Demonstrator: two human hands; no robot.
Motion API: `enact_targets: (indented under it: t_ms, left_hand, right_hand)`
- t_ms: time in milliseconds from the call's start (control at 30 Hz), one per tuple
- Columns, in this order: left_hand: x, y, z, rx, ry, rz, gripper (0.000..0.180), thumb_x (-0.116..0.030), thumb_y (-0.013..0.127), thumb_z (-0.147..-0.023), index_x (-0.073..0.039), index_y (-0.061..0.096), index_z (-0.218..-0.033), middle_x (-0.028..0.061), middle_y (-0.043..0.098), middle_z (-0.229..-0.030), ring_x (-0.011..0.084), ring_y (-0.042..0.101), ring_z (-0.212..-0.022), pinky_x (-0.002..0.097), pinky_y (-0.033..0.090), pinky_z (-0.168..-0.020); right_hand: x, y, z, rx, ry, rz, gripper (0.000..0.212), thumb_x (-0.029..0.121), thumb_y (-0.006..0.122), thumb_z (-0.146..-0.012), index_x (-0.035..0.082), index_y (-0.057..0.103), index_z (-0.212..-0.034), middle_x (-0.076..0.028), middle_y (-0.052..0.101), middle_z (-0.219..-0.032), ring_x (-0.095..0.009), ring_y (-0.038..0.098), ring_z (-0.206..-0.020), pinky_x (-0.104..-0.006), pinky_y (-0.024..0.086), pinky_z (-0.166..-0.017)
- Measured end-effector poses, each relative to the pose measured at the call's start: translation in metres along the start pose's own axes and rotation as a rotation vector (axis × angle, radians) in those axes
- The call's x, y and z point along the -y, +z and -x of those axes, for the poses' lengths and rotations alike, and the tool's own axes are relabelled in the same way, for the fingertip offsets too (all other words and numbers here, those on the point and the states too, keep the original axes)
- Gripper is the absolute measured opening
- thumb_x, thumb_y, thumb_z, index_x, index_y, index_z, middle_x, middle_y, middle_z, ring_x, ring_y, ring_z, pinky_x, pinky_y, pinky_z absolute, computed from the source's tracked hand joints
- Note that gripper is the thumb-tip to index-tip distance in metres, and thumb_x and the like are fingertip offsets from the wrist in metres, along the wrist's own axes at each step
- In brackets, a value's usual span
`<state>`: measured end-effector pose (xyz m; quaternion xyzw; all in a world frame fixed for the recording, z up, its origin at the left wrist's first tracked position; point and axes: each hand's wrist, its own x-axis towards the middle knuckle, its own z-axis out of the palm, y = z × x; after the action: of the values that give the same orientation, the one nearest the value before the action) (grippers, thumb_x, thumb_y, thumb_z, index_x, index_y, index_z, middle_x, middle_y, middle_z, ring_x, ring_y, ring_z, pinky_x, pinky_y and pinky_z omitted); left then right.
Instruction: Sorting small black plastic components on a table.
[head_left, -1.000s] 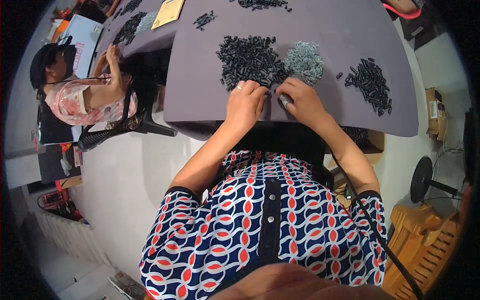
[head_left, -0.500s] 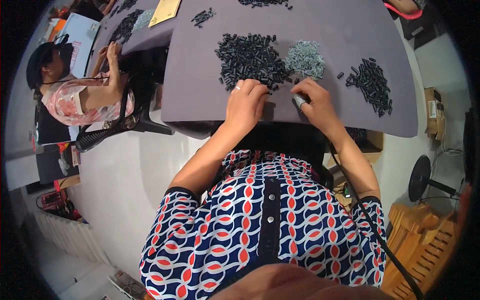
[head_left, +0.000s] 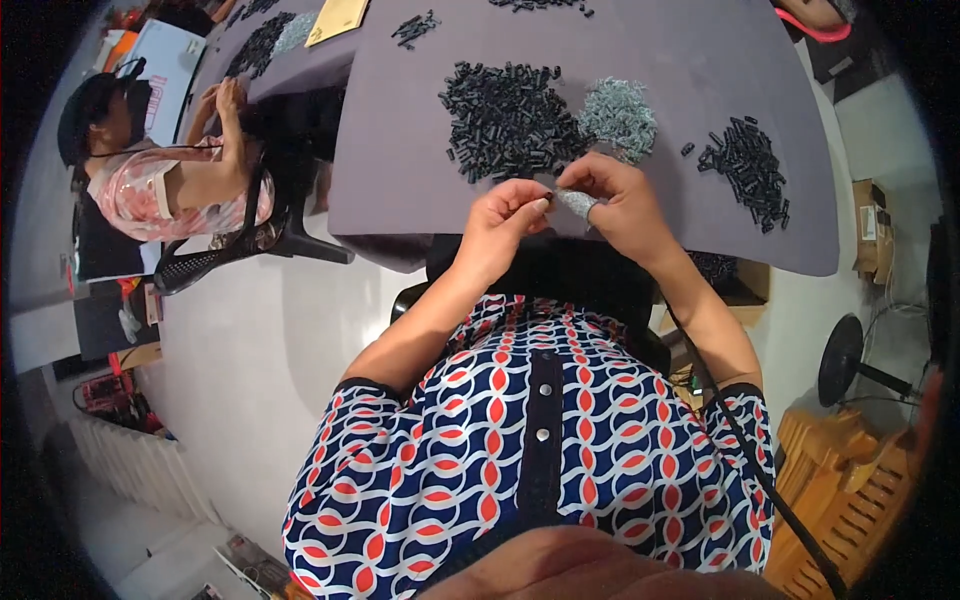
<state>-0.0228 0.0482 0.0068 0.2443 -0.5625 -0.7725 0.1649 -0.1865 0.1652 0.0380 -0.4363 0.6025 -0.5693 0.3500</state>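
small dark piece: we saw the small dark piece (head_left: 549,196) at the fingertips of the left hand (head_left: 500,216), over the near part of the table, mostly covered and too small to make out fully.
likely handling: we judged it very light and, if it matched the main pile of black tubes (head_left: 510,120), stiff, smooth and slightly slippery; we thought it would sooner roll away than break.
best hold: we favoured a light pinch on its sides at mid-length, with both ends left free.
left fingers: we found thumb and index finger pinched together on the piece.
right fingers: the right hand (head_left: 622,203) had its fingertips drawn in close beside the piece; we could not tell whether they gripped anything.
right thumb: it wore a silvery wrap (head_left: 576,204), which we guessed gave firmer pushing.
silvery heap: just right of the main pile we saw a heap of silvery bits (head_left: 617,115), seemingly thin and hard, probably awkward to pick singly.
farther right: we saw a second pile of black tubes (head_left: 745,172), with one loose black tube (head_left: 688,149) just left of it.
far side: a small black cluster (head_left: 414,30) lay on the grey cloth (head_left: 395,140).
left side: we saw a co-worker (head_left: 165,195) seated, hands raised near another table's edge.
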Motion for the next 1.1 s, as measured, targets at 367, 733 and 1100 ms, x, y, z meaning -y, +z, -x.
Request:
enact_targets:
  t_ms: [367,733,1100]
  left_hand:
    - [-0.003,-0.001,0.027,0.102,0.14,-0.451,0.015,-0.009,0.063,-0.095,0.002,0.065,-0.105,0.0042,0.065,-0.088,0.007,0.057,-0.076,0.023,0.045,-0.067]
    - [0.0,-0.022,0.028,0.516,-0.32,0.127,0.013,-0.006,0.06,-0.095,0.0,0.065,-0.106,0.006,0.068,-0.092,0.0107,0.061,-0.077,0.0229,0.049,-0.073]
    - [0.01,-0.055,0.011,0.08,-0.049,0.478,0.014,-0.01,0.056,-0.1,-0.001,0.06,-0.111,0.0073,0.065,-0.095,0.0121,0.062,-0.076,0.025,0.053,-0.071]
  right_hand:
    - [-0.004,0.001,0.015,0.252,0.106,0.16,0.015,-0.001,0.069,-0.083,0.001,0.064,-0.097,0.0,0.061,-0.085,-0.007,0.058,-0.075,-0.022,0.046,-0.065]
    - [-0.013,0.011,0.027,0.474,0.34,-0.374,0.02,0.011,0.077,-0.083,0.007,0.059,-0.09,0.004,0.063,-0.078,-0.003,0.056,-0.065,-0.018,0.04,-0.052]
    - [-0.008,0.024,-0.031,0.095,-0.287,0.649,0.024,-0.002,0.064,-0.077,0.006,0.066,-0.099,-0.01,0.062,-0.093,-0.028,0.066,-0.084,-0.0358,0.053,-0.071]
